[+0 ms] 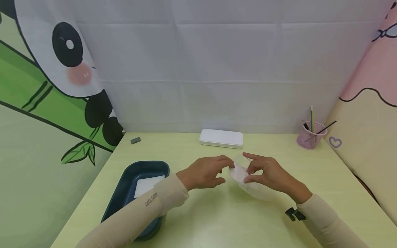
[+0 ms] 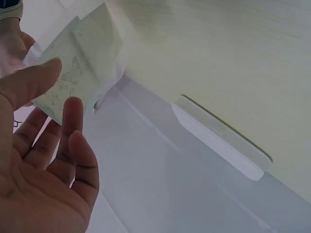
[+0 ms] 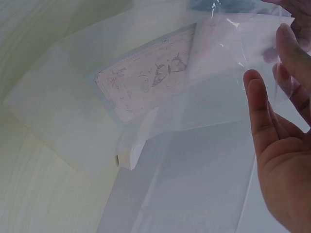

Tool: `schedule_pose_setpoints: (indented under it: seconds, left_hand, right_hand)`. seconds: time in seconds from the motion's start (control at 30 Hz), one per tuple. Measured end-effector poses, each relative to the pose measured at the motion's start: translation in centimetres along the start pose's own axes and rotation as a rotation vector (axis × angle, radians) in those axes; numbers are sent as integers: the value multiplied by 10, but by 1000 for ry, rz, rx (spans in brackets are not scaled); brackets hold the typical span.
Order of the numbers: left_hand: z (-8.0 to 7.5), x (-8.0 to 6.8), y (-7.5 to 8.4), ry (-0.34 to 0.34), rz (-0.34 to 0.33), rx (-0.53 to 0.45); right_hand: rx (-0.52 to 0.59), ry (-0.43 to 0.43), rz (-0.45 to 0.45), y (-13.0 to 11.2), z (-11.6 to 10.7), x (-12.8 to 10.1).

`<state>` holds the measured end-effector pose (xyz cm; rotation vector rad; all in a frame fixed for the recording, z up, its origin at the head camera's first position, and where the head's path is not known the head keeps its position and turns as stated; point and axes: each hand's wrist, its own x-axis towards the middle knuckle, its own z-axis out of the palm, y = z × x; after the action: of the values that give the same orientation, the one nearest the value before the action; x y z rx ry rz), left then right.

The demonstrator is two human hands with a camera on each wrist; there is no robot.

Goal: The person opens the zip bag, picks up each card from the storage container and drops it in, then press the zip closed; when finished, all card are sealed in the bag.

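- The clear plastic bag [image 1: 248, 181] is held above the middle of the pale green tabletop [image 1: 217, 220], between the two hands, and in front of the white flat case [image 1: 221, 138].
- Inside the bag lies a small card [image 3: 146, 80] with a faint printed drawing; the right wrist view shows it through the film.
- The right hand [image 1: 268, 174] pinches the bag's upper edge with thumb and fingers [image 3: 257, 104], the index finger stretched forward.
- The left hand [image 1: 206, 171] is at the other edge; its fingers [image 2: 73, 126] are loosely bent and a little spread. If they really grip the film, I cannot tell.
- I judge the bag to be very light, thin and floppy. It is probably slippery, and it creases easily, so a light pinch is enough.
- The card inside seems stiffer, so the best place to take hold is the film's edge or a corner, with both hands.
- A dark blue tray [image 1: 136, 193] with a white sheet stands at the left, and a pink cup [image 1: 310, 136] with pens at the far right.
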<state>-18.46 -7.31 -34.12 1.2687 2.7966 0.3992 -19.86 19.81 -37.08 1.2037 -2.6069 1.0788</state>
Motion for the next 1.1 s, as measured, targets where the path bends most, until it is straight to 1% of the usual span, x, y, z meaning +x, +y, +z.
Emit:
schedule_pose_setpoints:
  seconds: [0.1, 0.2, 0.27, 0.37, 0.47, 0.53, 0.6, 0.7, 0.87, 0.93, 1.0, 1.1]
  left_hand:
    - [4, 1, 0, -56, -3, 8]
    - [8, 5, 1, -100, 2, 60]
    - [11, 8, 3, -119, 14, 95]
    - [13, 10, 6, -129, 29, 128]
    - [13, 9, 6, -112, 42, 136]
    - [12, 6, 5, -76, 42, 143]
    - [11, 0, 2, -32, 26, 158]
    - [8, -12, -6, 20, -38, 175]
    - [2, -40, -29, 52, -159, 181]
    - [0, -55, -40, 52, -226, 178]
    - [-3, -72, -53, 47, -309, 168]
    - [-11, -101, -70, 13, -429, 157]
  right_hand:
    - [-3, 30, -22, 0, 1, 1]
    - [3, 51, -36, -2, 2, 3]
    - [13, 46, -28, -3, 3, 5]
    - [22, 28, -11, -3, 4, 5]
    - [8, 21, -5, -3, 4, 5]
    - [-5, 18, -3, -3, 3, 4]
    - [-8, 14, 5, -2, 2, 3]
    - [-3, 7, 31, 0, 0, 1]
    - [1, 20, 50, 1, -2, -4]
    - [6, 24, 49, 2, -2, -6]
    - [13, 28, 46, 3, -2, -7]
    - [25, 38, 44, 4, -1, -9]
